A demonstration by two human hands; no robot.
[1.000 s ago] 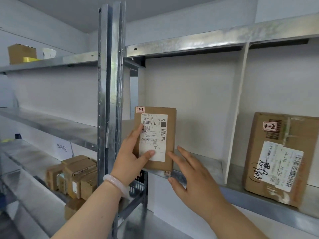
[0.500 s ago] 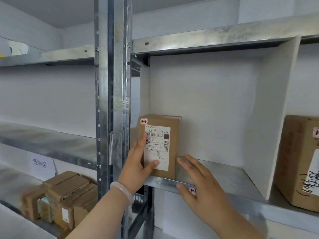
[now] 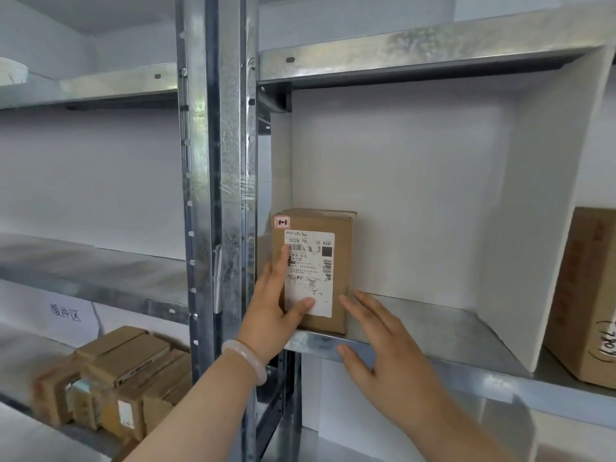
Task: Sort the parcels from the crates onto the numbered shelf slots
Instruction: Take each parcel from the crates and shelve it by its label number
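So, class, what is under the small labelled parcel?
The small parcel stands on the metal shelf, near its front edge. The left hand holding it hides its lower left corner, so that bit of contact is unseen.

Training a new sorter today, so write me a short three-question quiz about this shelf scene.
1. Which hand holds the small parcel?
2. True or false: the small parcel lies flat on its side.
3. What stands to the right of the white divider? A) a larger cardboard parcel B) a plastic crate C) a roll of tape

Key: 1) the left hand, with its thumb on the label; 2) false, it stands upright on the shelf; 3) A.
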